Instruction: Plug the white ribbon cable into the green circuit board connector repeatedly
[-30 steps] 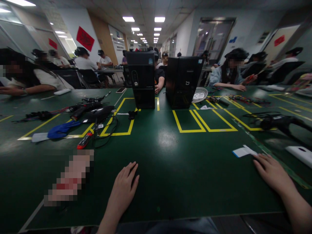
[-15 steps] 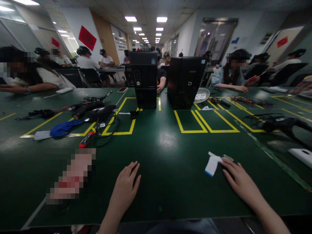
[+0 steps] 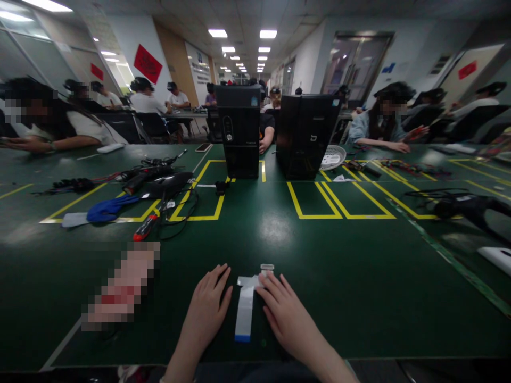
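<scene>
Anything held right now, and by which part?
No clear grip: the right hand rests fingertips on the white ribbon, at its folded end opposite the blue tip. The left hand holds nothing.

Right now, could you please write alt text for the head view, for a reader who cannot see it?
A person's right hand touches a white, blue-ended strip on a green table; the left hand rests palm down nearby. Beyond stand two black computer towers, with black cables, a blue cloth item and a red-and-black tool towards the left.
</scene>
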